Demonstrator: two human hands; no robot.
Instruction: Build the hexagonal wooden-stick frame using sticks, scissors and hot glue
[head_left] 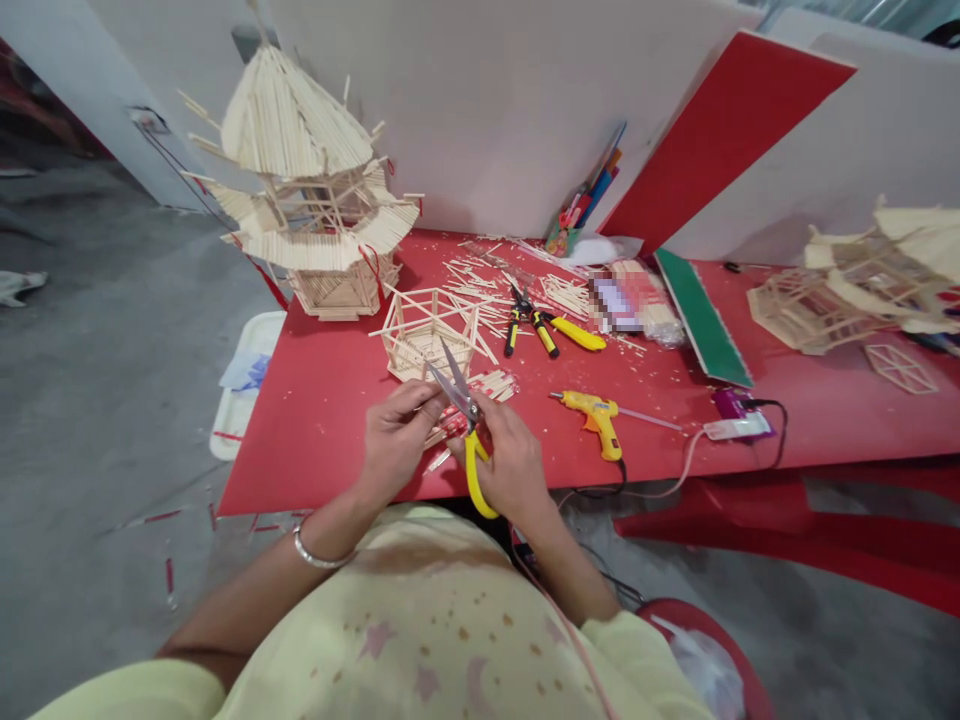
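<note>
My right hand (516,458) is closed on a pair of scissors (474,478) with yellow handles, their blades parted and pointing away from me. My left hand (399,436) is pinched shut beside the blades. Whatever is between its fingertips is too small to make out. Just beyond both hands stands a small open frame of thin wooden sticks (431,338) with several sides. Bundled sticks with red and clear wrapping (491,386) lie under and behind the scissors, partly covered by my hands.
A tall stick pagoda (315,245) stands at the left of the red table (300,420). Loose sticks (480,290), pliers (534,322) and a yellow-handled cutter (577,333) lie behind. To the right are a glue gun (596,415), a green board (705,318) and another stick model (832,280).
</note>
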